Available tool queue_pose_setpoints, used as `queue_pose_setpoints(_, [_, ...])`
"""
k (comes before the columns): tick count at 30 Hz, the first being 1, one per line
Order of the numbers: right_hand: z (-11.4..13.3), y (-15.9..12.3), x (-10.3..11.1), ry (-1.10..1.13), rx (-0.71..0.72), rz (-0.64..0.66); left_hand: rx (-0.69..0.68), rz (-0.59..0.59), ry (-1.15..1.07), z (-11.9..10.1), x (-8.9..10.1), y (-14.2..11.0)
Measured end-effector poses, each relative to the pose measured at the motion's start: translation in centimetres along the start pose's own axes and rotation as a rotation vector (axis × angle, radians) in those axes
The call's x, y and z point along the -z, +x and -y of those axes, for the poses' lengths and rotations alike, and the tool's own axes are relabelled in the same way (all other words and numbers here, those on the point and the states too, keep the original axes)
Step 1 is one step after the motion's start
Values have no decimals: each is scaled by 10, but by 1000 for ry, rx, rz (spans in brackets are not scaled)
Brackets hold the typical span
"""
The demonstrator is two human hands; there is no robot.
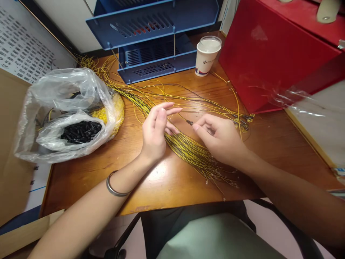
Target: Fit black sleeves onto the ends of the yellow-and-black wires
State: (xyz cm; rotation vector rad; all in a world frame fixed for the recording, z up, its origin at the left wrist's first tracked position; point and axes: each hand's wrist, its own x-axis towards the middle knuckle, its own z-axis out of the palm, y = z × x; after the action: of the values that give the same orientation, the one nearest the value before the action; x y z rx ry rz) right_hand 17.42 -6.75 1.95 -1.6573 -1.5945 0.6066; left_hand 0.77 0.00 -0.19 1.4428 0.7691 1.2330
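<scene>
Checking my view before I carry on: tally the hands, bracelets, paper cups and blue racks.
Left hand and right hand: 2
Bracelet: 1
Paper cup: 1
Blue rack: 1
Total: 5

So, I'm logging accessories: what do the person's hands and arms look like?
The left hand and right hand are ungloved, with no rings visible; the forearms show no sleeves. A narrow, dark-grey, metallic-looking bangle circles the left wrist.

I'm at a brown wd desk (88,187), lt glare (159,170) on it; white wall (63,23) bhd desk, pinkish flr (134,239) below desk.
</scene>
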Motion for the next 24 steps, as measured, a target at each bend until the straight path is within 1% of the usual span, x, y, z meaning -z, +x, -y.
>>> queue_pose_setpoints(2, [1, 0, 0, 18, 19, -19, 17, 68, 30, 1, 0, -1])
queue_pose_setpoints(4, [2, 0, 1, 39, 40, -9, 9, 106, 73, 0, 0, -3])
queue_pose_setpoints(8, [4, -2, 1, 70, 71, 40, 7, 121, 124, -1, 0, -5])
queue_pose_setpoints(11, [4, -3, 1, 73, 69, 55, 4, 144, 175, -1, -1, -5])
queue_pose_setpoints(14, [3, -3, 1, 70, 67, 51, 6, 146, 204, -1, -1, -4])
queue_pose_setpoints(18, [3, -3, 0, 73, 73, 41, 42, 158, 164, 0, -3, -3])
queue_pose_setpoints(22, [4, -2, 0, 80, 41, 34, 35, 98, 151, 2, -3, -3])
queue_pose_setpoints(24, [3, -2, 0, 79, 34, 35, 39, 88, 149, 3, -3, -2])
